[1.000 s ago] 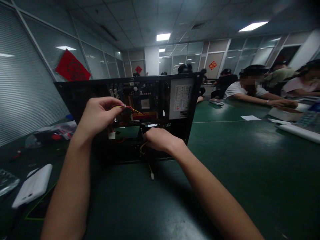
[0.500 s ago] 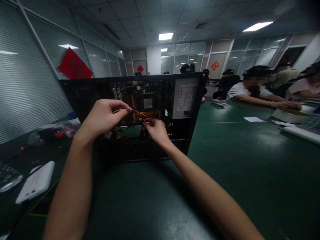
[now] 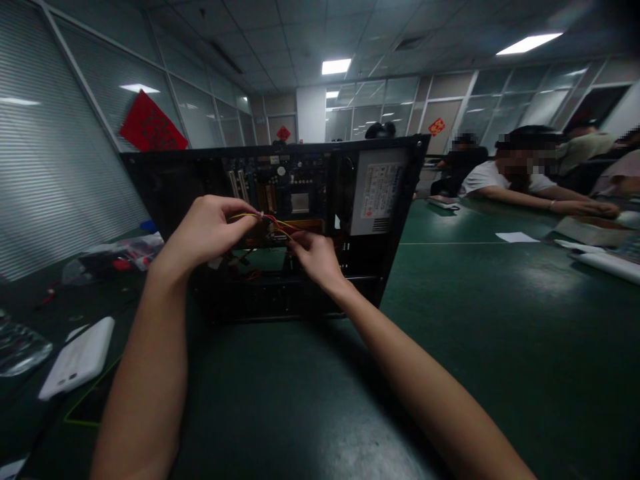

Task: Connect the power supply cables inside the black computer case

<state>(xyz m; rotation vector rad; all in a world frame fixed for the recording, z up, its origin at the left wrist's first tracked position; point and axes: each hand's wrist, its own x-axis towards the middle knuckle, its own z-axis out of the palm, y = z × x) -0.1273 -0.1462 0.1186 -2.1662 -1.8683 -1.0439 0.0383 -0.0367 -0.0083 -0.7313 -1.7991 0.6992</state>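
A black computer case [image 3: 280,300] stands with its side off on the green table, its inside facing me. My left hand [image 3: 213,227] pinches a bundle of red and yellow power cables [image 3: 280,224] near a small pale connector or tie at the fingertips. Just to the right, my right hand [image 3: 314,255] grips the same cables with thumb and fingers closed. Behind the hands is the motherboard [image 3: 300,177], with a square metal heat sink or chip [image 3: 300,202] on it. A power supply [image 3: 379,193] with a white label fills the case's upper right.
On the left lie a white box-like device [image 3: 77,357], a clear plastic bottle [image 3: 23,350] and a plastic bag with red parts [image 3: 117,260]. Across the green table [image 3: 480,313] sits a person [image 3: 515,173] near an open cardboard box [image 3: 593,231]; a paper [image 3: 517,237] lies nearby.
The view has shifted slightly. The right hand has moved a little up along the cables, and the stretch between the hands looks more drawn together. Both hands keep hold.
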